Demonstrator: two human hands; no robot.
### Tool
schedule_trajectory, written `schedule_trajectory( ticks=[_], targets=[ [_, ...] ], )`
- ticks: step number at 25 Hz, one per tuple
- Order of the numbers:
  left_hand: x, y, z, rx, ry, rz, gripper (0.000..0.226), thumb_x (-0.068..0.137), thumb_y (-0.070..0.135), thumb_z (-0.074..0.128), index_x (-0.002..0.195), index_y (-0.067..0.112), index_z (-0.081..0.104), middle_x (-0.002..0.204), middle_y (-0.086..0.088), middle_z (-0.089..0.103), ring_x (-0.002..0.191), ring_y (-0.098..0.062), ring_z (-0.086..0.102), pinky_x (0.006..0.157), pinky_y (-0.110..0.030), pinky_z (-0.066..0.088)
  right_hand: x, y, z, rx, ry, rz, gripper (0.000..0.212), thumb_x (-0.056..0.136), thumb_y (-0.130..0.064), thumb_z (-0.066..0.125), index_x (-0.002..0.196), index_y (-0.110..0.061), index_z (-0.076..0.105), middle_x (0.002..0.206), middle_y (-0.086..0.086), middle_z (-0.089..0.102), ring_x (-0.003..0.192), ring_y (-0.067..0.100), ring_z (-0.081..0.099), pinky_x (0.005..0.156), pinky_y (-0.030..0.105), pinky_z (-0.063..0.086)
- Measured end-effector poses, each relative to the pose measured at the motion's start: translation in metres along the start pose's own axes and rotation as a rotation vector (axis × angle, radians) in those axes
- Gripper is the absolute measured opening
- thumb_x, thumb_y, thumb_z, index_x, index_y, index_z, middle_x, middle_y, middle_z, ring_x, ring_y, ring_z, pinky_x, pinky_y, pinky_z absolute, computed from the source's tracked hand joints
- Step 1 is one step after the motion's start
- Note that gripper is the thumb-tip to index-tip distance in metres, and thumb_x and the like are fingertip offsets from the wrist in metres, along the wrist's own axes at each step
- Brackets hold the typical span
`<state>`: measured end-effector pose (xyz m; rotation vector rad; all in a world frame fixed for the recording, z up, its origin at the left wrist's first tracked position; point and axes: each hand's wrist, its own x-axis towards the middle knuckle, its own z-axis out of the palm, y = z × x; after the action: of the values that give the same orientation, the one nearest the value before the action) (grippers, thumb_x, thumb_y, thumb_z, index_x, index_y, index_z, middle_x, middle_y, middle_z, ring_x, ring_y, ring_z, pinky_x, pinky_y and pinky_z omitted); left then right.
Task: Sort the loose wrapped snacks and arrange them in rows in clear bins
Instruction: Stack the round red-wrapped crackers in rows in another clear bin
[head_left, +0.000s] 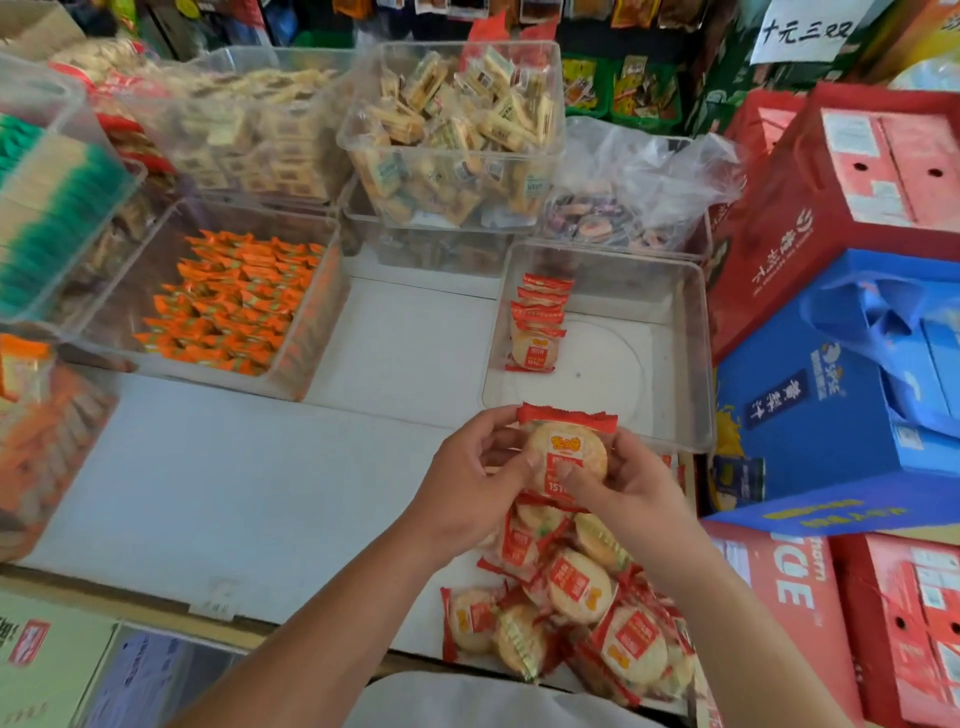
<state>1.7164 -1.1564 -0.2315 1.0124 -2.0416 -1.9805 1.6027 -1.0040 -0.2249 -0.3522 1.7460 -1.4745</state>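
Currently left hand (467, 488) and right hand (640, 500) pinch one rice-cracker packet (567, 446), label "151", at near rim of clear bin (698, 364); bin floor bare rightward.

Bright, even, soft light; the white table (218, 493) left of the left hand (470, 486) looks pale with only faint shadows; the wrapped snack (569, 447) it holds is sharp; bins (117, 150) far left smear with blur; edges bow outward.
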Motion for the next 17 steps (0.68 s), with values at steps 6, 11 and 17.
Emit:
schedule_trajectory(
  ticks=[6, 11, 17],
  targets=[
    [0.067, 0.010, -0.009, 0.082, 0.000, 0.063, 0.045, 0.087, 0.015, 0.080, 0.129, 0.028, 0.066, 0.108, 0.010, 0.073, 0.101, -0.001, 0.068, 0.082, -0.022, 0.058, 0.082, -0.033, -0.027, -0.299, -0.006, -0.002, 0.040, 0.082, -0.021, 0.087, 0.117, -0.028, 0.070, 0.104, -0.006, 0.076, 0.096, 0.014, 0.073, 0.089, 0.039, 0.062],
    [0.111, 0.011, -0.008, 0.093, 0.212, 0.086, 0.015, 0.096, 0.021, 0.070, 0.108, 0.029, 0.067, 0.100, 0.016, 0.071, 0.094, 0.003, 0.066, 0.082, -0.016, 0.054, 0.137, -0.048, -0.029, -0.544, 0.007, -0.088, 0.042, 0.078, -0.021, 0.088, 0.113, -0.031, 0.067, 0.101, -0.016, 0.071, 0.089, -0.001, 0.067, 0.079, 0.020, 0.054],
    [0.076, -0.071, 0.018, 0.411, 0.214, -0.326, 0.035, 0.082, 0.058, 0.072, 0.093, 0.030, 0.054, 0.089, 0.013, 0.062, 0.079, -0.007, 0.063, 0.065, -0.025, 0.050, 0.141, -0.020, -0.034, -0.415, 0.164, -0.078, 0.042, 0.082, -0.015, 0.086, 0.110, -0.035, 0.061, 0.107, -0.017, 0.067, 0.097, -0.001, 0.064, 0.071, 0.010, 0.051]
  ],
)
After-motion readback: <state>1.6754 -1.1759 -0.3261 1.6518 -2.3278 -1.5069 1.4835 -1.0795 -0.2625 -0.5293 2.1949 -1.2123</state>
